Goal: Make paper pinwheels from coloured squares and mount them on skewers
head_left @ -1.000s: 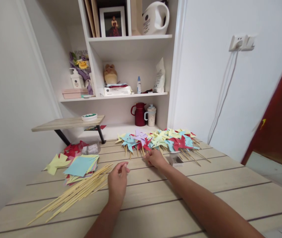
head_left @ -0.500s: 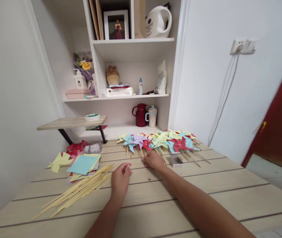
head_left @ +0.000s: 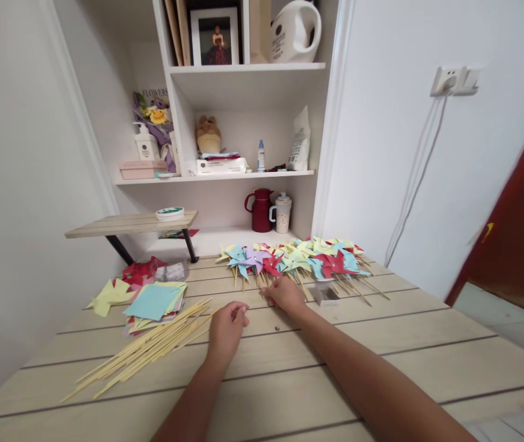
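Observation:
My right hand [head_left: 285, 296] is closed by the front row of paper pinwheels [head_left: 295, 259], its fingertips on the stick end of a red pinwheel [head_left: 271, 264]. The exact grip on the stick is partly hidden. Loosely curled, my left hand [head_left: 225, 328] hovers at or rests on the table, thumb against the fingers, with nothing showing in it. Just left of it lies a bundle of thin wooden sticks [head_left: 146, 353]. Behind the sticks sits a stack of coloured paper squares [head_left: 153, 302], blue on top. A small dark bit [head_left: 277, 328] lies between my forearms.
A small clear box [head_left: 327, 295] stands right of my right hand. At the left are a yellow cut-paper shape [head_left: 111, 297], red paper pieces [head_left: 144, 270] and a clear container [head_left: 172, 271]. A low raised shelf [head_left: 128, 224] and a red jug [head_left: 260, 210] stand at the back.
The camera view has tipped down slightly, so everything sits a little higher except the nearest table area. Both hands stay almost where they were, the right at the red pinwheel.

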The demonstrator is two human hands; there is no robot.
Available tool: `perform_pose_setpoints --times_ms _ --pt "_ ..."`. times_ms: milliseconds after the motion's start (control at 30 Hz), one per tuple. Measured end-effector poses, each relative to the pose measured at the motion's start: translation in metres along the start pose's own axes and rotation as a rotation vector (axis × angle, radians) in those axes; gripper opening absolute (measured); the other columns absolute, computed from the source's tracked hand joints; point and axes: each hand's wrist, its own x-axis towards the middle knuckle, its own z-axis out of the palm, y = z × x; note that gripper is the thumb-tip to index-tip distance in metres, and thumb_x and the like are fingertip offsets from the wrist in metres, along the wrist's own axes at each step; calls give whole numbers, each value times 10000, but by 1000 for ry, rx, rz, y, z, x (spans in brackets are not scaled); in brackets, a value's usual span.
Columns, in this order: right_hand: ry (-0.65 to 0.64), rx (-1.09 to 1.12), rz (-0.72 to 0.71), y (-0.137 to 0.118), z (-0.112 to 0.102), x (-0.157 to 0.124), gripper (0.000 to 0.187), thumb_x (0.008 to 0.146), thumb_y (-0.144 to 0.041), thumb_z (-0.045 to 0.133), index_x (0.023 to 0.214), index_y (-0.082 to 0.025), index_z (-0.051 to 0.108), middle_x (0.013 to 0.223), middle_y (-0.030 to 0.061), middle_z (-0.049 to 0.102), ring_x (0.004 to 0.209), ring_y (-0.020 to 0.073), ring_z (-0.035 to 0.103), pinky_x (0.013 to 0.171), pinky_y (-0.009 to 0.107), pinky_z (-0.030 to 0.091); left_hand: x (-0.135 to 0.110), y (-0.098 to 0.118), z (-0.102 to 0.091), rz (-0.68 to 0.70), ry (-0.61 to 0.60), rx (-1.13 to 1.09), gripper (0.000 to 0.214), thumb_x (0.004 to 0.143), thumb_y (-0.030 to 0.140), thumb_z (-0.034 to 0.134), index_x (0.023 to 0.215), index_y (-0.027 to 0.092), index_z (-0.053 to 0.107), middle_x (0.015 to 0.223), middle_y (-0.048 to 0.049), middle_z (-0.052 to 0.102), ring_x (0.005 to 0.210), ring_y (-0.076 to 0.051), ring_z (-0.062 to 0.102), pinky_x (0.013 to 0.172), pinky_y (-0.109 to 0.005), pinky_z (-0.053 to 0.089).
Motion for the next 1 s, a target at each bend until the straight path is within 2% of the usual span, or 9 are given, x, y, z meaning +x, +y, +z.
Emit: perform_pose_setpoints --times_ms 200,433,567,667,767,900,1000 --pt "-3 78 -65 10 3 4 447 840 -415 581 445 -207 606 477 41 627 522 162 582 546 270 361 0 1 -1 8 -9 13 308 798 362 507 843 155 731 585 -32 672 566 -186 584 581 -282 403" --pt "-73 294 -202 30 11 9 310 880 -380 505 739 -168 684 600 38 689 523 137 563 548 240 408 0 -1 0 19 -20 31 313 799 368 507 857 159 733 603 -33 679 562 -182 579 576 -278 398" --pt "-182 356 -314 32 9 0 264 814 -397 603 759 -160 704 645 29 689 563 131 562 564 234 422 -1 0 -1 26 -29 43 307 801 371 506 847 168 731 598 -27 675 560 -180 576 574 -275 393" --pt "-253 331 -360 29 8 -7 236 758 -388 669 702 -164 720 599 2 656 521 115 508 528 230 384 -2 2 -2 33 -33 52 297 801 379 515 836 176 729 603 -23 675 563 -177 576 582 -273 393" --pt "-266 265 -368 27 9 -10 205 745 -339 681 642 -166 714 523 -27 594 498 108 467 511 227 347 -3 3 -2 36 -39 58 295 804 381 519 840 179 731 603 -19 675 565 -176 576 581 -271 389" --pt "-215 151 -374 24 11 -11 199 740 -290 689 581 -172 699 484 -36 559 511 122 470 522 236 329 -2 2 -1 32 -44 69 288 804 362 513 843 181 733 598 -16 673 563 -174 571 581 -270 385" --pt "-144 86 -380 20 10 -12 207 775 -263 653 594 -180 710 544 -14 616 576 145 527 556 243 334 -2 1 -1 32 -48 76 288 808 354 508 852 180 733 604 -16 676 569 -172 575 593 -271 392"
